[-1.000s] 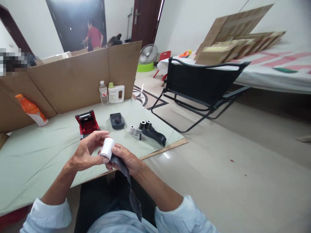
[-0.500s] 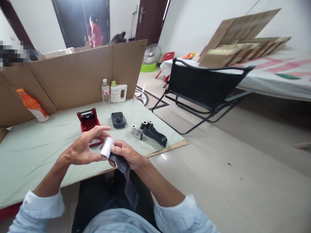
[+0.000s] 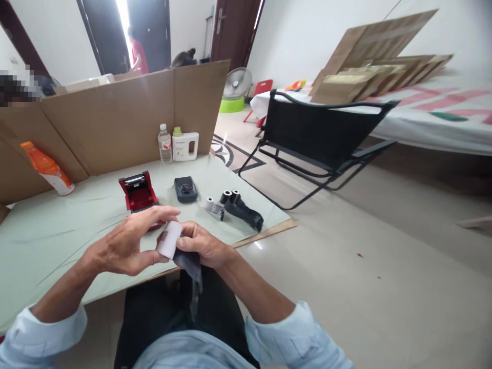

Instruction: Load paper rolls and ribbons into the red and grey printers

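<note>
A white paper roll [image 3: 168, 240] sits between both hands over the table's near edge. My left hand [image 3: 123, 243] pinches its left end with thumb and fingers. My right hand [image 3: 203, 245] is closed on the roll's other end and on a dark plastic wrapper [image 3: 191, 271] that hangs down over my lap. Just beyond the hands stands a red printer [image 3: 138, 193] with its lid open. Right of it lie a dark grey printer [image 3: 185, 189], a small white roll [image 3: 209, 203] and black-wrapped rolls [image 3: 240, 207].
The table [image 3: 57, 230] has a pale green top and a cardboard screen [image 3: 115, 118] behind. An orange bottle [image 3: 48, 169], a water bottle [image 3: 165, 145] and a white jug [image 3: 185, 146] stand along it. A black folding chair [image 3: 319, 138] and a bed [image 3: 434, 113] are to the right. A person [image 3: 135, 51] stands in the far doorway.
The roll has tilted and turned between my hands, and the dark wrapper has slipped lower off it. The person in the doorway has moved left.
</note>
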`<action>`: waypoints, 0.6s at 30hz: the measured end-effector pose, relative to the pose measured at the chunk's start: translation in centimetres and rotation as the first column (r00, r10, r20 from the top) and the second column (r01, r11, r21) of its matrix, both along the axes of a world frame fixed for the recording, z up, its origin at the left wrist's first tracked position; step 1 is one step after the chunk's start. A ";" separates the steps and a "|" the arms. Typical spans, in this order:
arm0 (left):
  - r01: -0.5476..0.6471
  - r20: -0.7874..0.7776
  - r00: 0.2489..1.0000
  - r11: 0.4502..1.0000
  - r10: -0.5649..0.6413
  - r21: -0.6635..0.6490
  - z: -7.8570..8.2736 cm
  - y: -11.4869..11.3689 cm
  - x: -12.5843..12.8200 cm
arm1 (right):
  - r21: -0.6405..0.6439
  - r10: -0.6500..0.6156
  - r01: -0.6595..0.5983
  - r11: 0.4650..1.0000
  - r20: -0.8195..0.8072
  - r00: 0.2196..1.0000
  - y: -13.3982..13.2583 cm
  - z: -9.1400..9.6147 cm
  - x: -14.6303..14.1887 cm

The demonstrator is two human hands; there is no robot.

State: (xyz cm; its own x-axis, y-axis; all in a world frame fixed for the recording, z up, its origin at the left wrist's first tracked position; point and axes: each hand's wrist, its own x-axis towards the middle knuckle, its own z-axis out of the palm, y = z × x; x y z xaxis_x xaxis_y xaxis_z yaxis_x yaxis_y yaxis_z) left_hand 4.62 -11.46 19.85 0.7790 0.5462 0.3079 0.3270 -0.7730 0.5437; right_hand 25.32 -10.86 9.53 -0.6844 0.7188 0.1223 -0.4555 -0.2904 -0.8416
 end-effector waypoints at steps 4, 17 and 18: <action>0.080 -0.115 0.991 0.989 -0.066 0.125 0.9 -0.2 0.3 | 0.023 -0.009 0.009 1.000 0.013 1.000 0.3 -0.6 0.2; 0.033 -0.207 0.978 0.983 0.005 0.179 -2.9 0.9 -0.7 | 0.254 -0.079 0.020 0.967 0.225 0.971 2.8 -2.0 0.9; 0.006 -0.208 0.978 0.985 0.030 0.173 -3.2 0.8 -0.8 | 0.305 -0.096 0.008 0.952 0.272 0.958 2.7 -1.8 1.0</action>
State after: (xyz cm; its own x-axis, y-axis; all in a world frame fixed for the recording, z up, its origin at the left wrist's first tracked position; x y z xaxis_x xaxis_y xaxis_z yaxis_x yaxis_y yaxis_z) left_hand 3.79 -10.63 16.66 0.8297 0.5092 0.2289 0.4291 -0.8439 0.3219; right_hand 26.35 -8.11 7.75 -0.6845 0.7145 0.1448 -0.1960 0.0109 -0.9806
